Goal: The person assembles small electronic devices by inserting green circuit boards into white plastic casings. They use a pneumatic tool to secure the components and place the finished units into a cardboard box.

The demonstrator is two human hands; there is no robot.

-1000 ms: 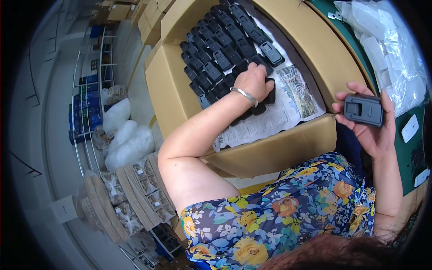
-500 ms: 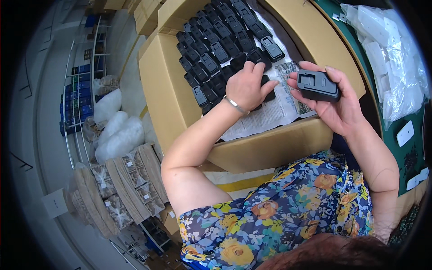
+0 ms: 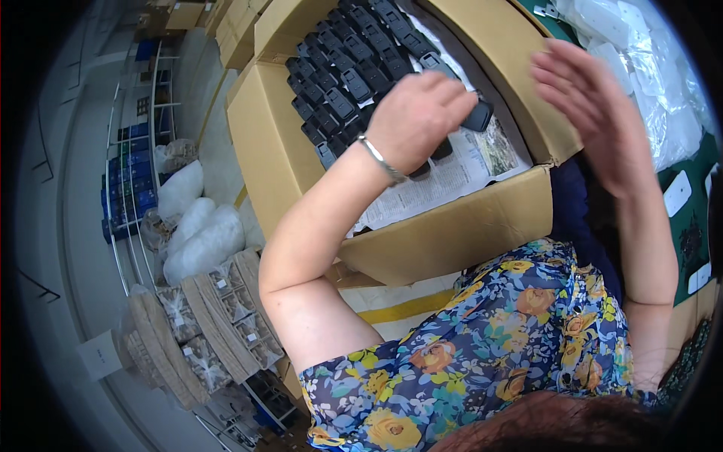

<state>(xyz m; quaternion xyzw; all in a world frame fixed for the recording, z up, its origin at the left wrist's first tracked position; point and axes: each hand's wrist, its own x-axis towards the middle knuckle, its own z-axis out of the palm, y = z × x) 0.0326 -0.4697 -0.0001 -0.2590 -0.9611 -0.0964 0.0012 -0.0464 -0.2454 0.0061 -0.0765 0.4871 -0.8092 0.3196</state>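
A black plastic housing (image 3: 479, 117) pokes out past the fingertips of my left hand (image 3: 419, 119), which is closed on it over the cardboard box (image 3: 452, 230). Most of this part is hidden by the hand. Beneath and beyond the hand, several similar black housings (image 3: 355, 84) stand in close rows inside the box, on a printed paper sheet (image 3: 410, 197). My right hand (image 3: 584, 102) is raised beside the box's right wall, fingers stretched out and smeared by motion, with nothing seen in it.
On the right, a green work surface (image 3: 684, 200) carries clear bags of white plates (image 3: 640, 83) and a loose white plate (image 3: 677, 193). To the left are white wrapped bundles (image 3: 203, 237), bagged goods in cartons (image 3: 239, 309) and a shelf with blue boxes (image 3: 124, 177).
The black housing has passed from my right hand to my left, above the box. My right hand has moved up and to the right, away from it. The view has shifted slightly.
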